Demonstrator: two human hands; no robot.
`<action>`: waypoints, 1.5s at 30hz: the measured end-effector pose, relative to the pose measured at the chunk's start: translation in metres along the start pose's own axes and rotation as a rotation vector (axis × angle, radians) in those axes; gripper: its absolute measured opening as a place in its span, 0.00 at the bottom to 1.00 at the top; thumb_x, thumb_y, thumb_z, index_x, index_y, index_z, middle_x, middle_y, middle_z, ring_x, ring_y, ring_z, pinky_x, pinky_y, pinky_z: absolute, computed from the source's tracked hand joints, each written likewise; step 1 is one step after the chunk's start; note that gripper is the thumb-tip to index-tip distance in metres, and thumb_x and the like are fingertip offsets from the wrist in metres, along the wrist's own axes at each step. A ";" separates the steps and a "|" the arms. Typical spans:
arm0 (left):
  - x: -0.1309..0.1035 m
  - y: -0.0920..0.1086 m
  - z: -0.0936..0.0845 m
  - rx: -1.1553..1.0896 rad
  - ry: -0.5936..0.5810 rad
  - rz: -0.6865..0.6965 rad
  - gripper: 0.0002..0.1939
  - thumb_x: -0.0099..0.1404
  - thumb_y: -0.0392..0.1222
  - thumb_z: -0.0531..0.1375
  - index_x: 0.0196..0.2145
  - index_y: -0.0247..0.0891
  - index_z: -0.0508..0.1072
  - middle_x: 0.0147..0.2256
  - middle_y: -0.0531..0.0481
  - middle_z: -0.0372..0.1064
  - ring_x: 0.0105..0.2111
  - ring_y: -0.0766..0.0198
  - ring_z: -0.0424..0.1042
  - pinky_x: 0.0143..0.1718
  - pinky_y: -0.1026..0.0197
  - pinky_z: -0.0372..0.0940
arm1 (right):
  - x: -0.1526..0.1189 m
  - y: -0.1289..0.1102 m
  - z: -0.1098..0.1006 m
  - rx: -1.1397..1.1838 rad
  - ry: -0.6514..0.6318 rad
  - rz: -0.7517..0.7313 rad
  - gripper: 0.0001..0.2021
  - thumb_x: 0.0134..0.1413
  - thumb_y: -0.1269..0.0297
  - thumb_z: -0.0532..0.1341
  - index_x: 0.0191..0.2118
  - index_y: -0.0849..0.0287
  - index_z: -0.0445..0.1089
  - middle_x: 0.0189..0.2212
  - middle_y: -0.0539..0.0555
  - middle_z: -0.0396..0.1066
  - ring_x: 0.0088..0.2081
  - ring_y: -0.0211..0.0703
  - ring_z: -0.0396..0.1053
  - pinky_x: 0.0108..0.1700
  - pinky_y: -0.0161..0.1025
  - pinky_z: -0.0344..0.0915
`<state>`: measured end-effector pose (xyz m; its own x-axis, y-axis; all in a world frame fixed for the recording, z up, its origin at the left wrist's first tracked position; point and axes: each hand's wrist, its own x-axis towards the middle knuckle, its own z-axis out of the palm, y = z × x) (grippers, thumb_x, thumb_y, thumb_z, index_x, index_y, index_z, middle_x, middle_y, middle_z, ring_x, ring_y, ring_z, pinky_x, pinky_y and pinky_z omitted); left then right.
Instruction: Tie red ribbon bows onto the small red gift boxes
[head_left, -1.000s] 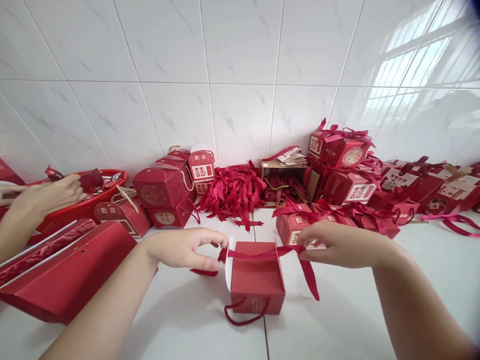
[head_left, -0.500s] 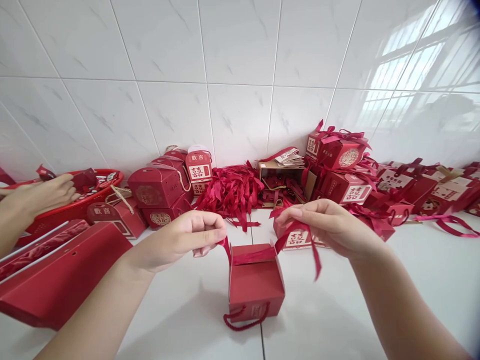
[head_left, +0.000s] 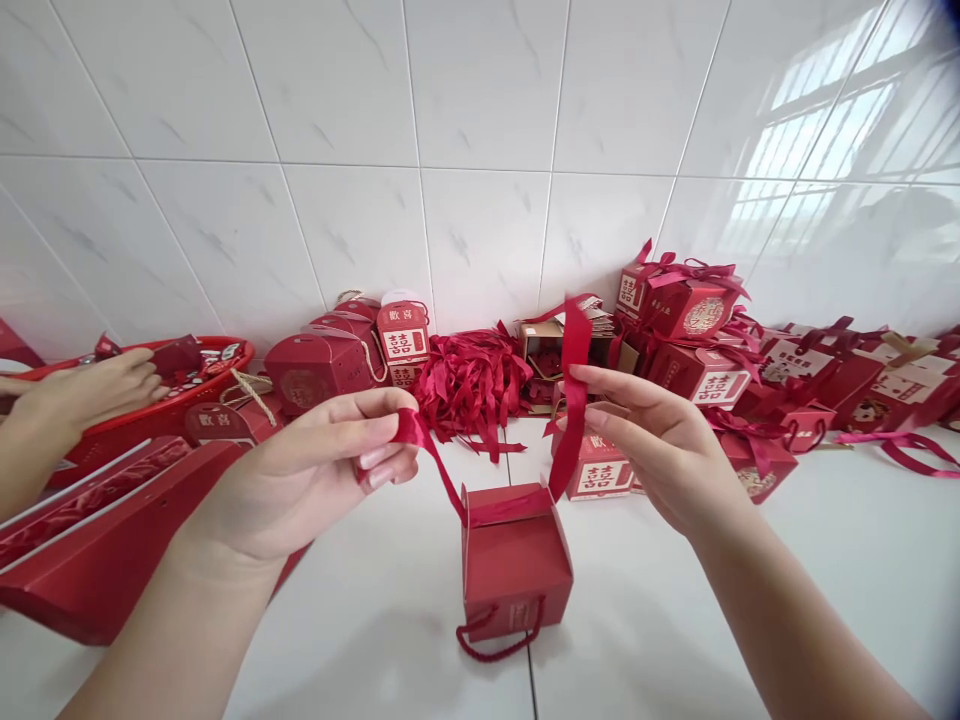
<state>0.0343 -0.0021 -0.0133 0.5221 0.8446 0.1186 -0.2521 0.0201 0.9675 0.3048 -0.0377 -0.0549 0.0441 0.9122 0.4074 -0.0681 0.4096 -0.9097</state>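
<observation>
A small red gift box (head_left: 517, 570) with a folded top and a dark red rope handle (head_left: 499, 650) stands upright on the white surface in front of me. A red ribbon (head_left: 431, 455) runs across its top. My left hand (head_left: 337, 460) pinches one end of it, up and left of the box. The other end (head_left: 574, 400) stands up in the air at the box's right. Beside it is my right hand (head_left: 645, 440), fingers apart, the fingertips at or touching the ribbon; they do not look closed round it.
Behind lie a heap of loose red ribbons (head_left: 472, 385) and stacked boxes (head_left: 694, 305) with bows. More boxes (head_left: 322, 365) stand at the left. Another person's hand (head_left: 97, 395) reaches over a red basket (head_left: 244, 355). A large red box (head_left: 135, 550) lies at the left front.
My left hand has moved left and nearer, pulling its ribbon end out longer. My right fingers have spread, and the right ribbon end, which hung down, now points up.
</observation>
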 end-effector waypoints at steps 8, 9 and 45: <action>-0.007 0.003 -0.004 0.421 0.289 0.233 0.08 0.54 0.44 0.66 0.32 0.41 0.75 0.28 0.50 0.69 0.30 0.64 0.68 0.31 0.63 0.67 | 0.009 0.003 0.001 0.006 0.333 -0.241 0.08 0.46 0.67 0.68 0.34 0.55 0.70 0.31 0.49 0.72 0.34 0.35 0.71 0.38 0.33 0.69; -0.008 0.003 -0.002 0.454 0.320 0.267 0.08 0.54 0.44 0.66 0.32 0.41 0.75 0.28 0.50 0.69 0.30 0.64 0.68 0.30 0.64 0.67 | 0.009 0.002 0.000 0.049 0.345 -0.256 0.09 0.45 0.68 0.69 0.32 0.55 0.68 0.30 0.48 0.71 0.34 0.34 0.70 0.38 0.32 0.69; 0.020 0.004 0.051 0.067 0.334 0.427 0.11 0.51 0.42 0.69 0.34 0.38 0.78 0.33 0.52 0.75 0.35 0.66 0.70 0.43 0.61 0.61 | 0.015 -0.026 0.017 0.151 0.092 -0.214 0.05 0.46 0.61 0.68 0.32 0.53 0.76 0.30 0.48 0.74 0.34 0.38 0.68 0.39 0.37 0.65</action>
<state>0.0857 -0.0126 0.0042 0.0949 0.8943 0.4373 -0.3271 -0.3869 0.8621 0.2903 -0.0342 -0.0240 0.1633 0.8025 0.5738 -0.1952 0.5964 -0.7786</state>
